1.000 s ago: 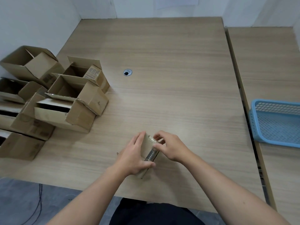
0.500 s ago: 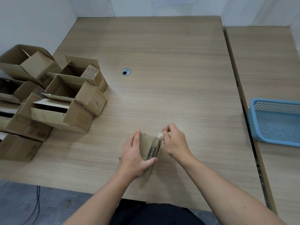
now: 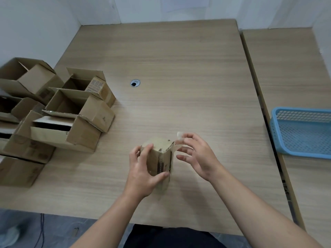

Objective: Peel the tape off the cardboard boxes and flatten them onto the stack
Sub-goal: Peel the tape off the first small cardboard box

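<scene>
A small closed cardboard box [image 3: 160, 154] stands on end near the table's front edge. My left hand [image 3: 143, 173] grips it from the left, thumb across its front face. My right hand [image 3: 196, 155] is just right of the box's top corner and pinches a strip of clear tape [image 3: 179, 140] that lifts off that corner. A pile of several open cardboard boxes [image 3: 78, 115] sits at the left of the table.
The wooden table [image 3: 179, 68] has a cable hole [image 3: 134, 83] near its middle. A blue plastic basket [image 3: 302, 133] rests on a second table at the right. More boxes [image 3: 19, 163] overhang the left edge.
My right hand has pulled up and to the right, drawing the tape away from the box's top corner. My left hand has tipped the box more upright.
</scene>
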